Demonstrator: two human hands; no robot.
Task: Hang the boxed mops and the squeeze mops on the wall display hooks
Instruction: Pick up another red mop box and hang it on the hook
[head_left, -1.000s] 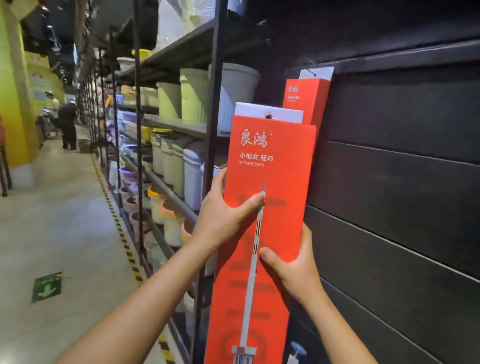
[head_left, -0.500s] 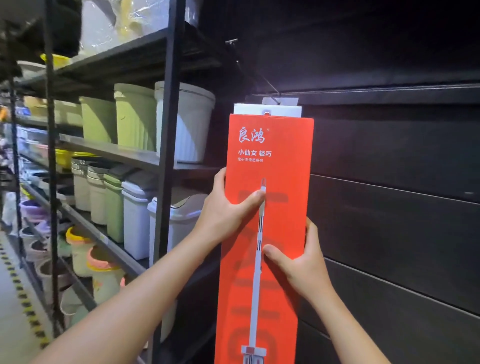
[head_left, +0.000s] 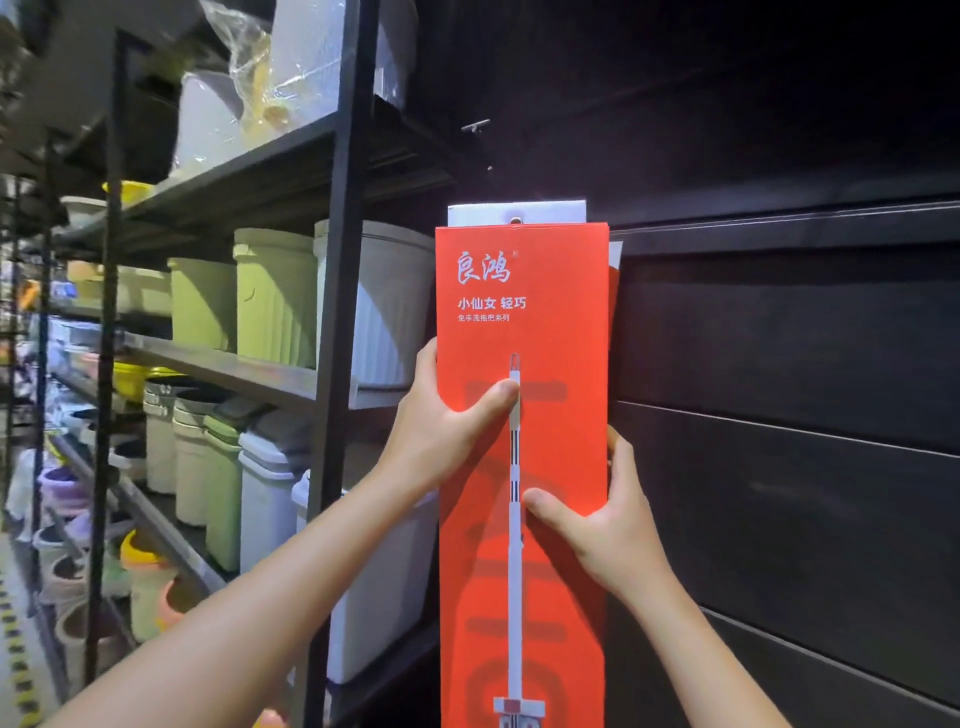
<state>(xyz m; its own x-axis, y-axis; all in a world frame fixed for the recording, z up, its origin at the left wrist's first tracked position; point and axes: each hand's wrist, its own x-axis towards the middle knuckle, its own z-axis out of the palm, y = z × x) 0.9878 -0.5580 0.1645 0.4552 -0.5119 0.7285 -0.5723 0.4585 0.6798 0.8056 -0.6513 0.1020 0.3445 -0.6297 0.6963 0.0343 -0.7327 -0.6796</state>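
Note:
A tall red boxed mop (head_left: 556, 322) stands upright against the dark slatted wall, its white hang tab (head_left: 517, 212) with a hole at the top. My left hand (head_left: 447, 431) grips the box's left edge, thumb across the front. My right hand (head_left: 602, 525) grips the right edge lower down, thumb on the front. A second red box (head_left: 614, 275) peeks out just behind the right edge. A metal display hook (head_left: 475, 126) juts from the wall above the tab.
A black metal shelving rack (head_left: 337, 364) stands at the left, filled with green and white bins (head_left: 275, 296) and pedal bins (head_left: 265, 499). The dark slatwall (head_left: 779, 364) spans the right. A hazard-striped floor line (head_left: 18, 665) runs at the lower left.
The view has turned right and closer to the wall. The box I hold now covers the hung box behind it almost fully. Both hands keep the same grip.

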